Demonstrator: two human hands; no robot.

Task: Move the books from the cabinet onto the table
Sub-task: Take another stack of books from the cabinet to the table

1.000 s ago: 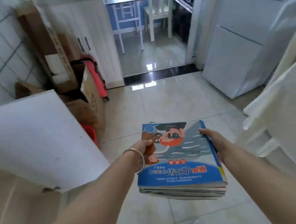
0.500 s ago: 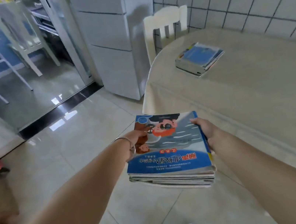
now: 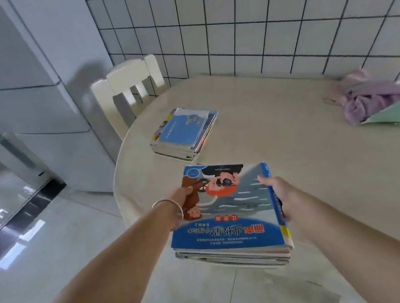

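- The table (image 3: pixel 300 161) is a broad, pale, rounded surface that spreads ahead of and to the right of the two hands; its near edge curves under the carried books.
- The fridge (image 3: pixel 37 106) stands well to the left of and beyond the hands, against the tiled wall.
- A chair (image 3: pixel 131 88) is tucked at the table's far left edge, straight beyond the hands and past the books already lying there.
- A bundle of cloth (image 3: pixel 379 102), purple with a green piece, lies on the table far to the right of and beyond the right hand.
- The stack of books (image 3: pixel 227 215) sits between the two hands, held off the table and hanging over its near edge; the top cover is blue with a cartoon figure, and the spines face right.
- A second pile of books (image 3: pixel 185 132) lies on the table just beyond the carried stack, apart from it.
- The left hand (image 3: pixel 183 195) grips the stack's left edge, thumb on the cover and fingers hidden beneath.
- The right hand (image 3: pixel 277 191) grips the right, spine edge, thumb on top and fingers curled under.
- A bracelet (image 3: pixel 174 209) circles the left wrist, just behind that grip.
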